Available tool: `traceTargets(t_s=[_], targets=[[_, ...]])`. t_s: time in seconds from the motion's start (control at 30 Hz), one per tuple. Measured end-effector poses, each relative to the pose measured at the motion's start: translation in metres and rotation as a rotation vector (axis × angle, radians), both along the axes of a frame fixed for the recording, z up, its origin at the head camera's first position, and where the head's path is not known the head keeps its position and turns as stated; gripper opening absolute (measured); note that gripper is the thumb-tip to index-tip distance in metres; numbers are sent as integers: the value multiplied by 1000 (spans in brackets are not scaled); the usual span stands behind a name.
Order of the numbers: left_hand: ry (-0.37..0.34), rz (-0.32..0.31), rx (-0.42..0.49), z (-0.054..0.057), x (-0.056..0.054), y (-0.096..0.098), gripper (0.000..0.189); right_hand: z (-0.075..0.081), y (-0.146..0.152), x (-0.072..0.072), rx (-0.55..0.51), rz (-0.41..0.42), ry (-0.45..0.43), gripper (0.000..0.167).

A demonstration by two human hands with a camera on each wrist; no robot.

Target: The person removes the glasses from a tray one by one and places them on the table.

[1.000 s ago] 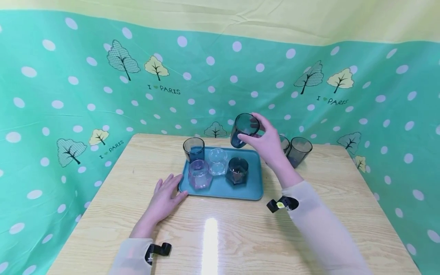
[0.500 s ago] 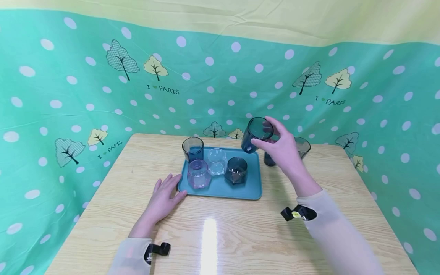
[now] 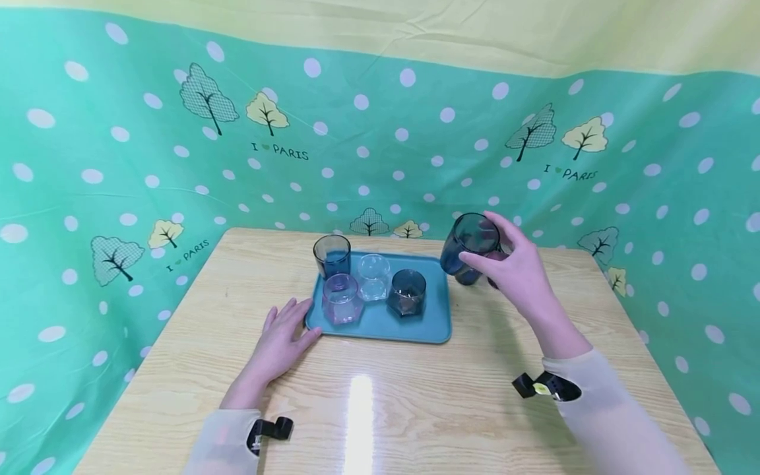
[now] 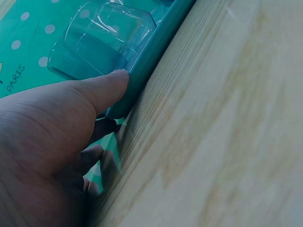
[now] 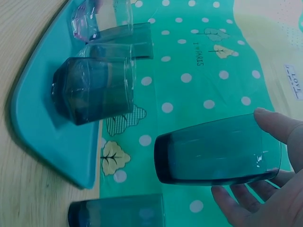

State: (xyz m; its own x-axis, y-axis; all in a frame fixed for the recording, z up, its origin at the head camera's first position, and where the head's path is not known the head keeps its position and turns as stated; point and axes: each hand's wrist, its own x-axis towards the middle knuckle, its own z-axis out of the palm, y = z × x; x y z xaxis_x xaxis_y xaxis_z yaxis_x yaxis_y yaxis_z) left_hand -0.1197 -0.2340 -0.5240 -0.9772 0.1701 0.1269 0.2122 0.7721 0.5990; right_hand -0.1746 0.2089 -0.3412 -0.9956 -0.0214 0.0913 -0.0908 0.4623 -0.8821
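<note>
In the head view my right hand (image 3: 519, 274) grips a tall smoky blue drinking glass (image 3: 456, 254) near its rim, tilted, above the table right of the blue tray (image 3: 380, 330). The right wrist view shows thumb and fingers on opposite sides of this held glass (image 5: 218, 151). At the tray's near left corner, my left hand (image 3: 279, 346) rests with spread fingers. Its thumb (image 4: 111, 87) touches the tray rim in the left wrist view. On the tray stand a tall dark glass (image 3: 332, 258), a clear glass (image 3: 374, 284), a purple-tinted glass (image 3: 342, 302) and a dark faceted glass (image 3: 406, 295).
Partly hidden behind the held glass and right hand, dark tumblers (image 3: 468, 277) stand on the wooden table (image 3: 415, 409). One such tumbler (image 5: 116, 211) shows low in the right wrist view. A green dotted curtain (image 3: 380, 165) hangs behind and along both sides.
My right hand has carried the tall glass rightward and lower, from over the tray's back to beside its right edge, now in front of the standing tumblers. The left hand stays at the tray corner.
</note>
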Motion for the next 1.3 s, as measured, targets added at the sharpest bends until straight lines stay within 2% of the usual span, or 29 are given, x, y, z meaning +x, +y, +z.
traceTargets(t_s=[0.83,1.3], targets=[[-15,2,-5,3,-1,-1,74,-8,55,28,122,-13,-48,102],[-15,1,1,6,1,2,73,-21,86,27,157,-34,-81,105]])
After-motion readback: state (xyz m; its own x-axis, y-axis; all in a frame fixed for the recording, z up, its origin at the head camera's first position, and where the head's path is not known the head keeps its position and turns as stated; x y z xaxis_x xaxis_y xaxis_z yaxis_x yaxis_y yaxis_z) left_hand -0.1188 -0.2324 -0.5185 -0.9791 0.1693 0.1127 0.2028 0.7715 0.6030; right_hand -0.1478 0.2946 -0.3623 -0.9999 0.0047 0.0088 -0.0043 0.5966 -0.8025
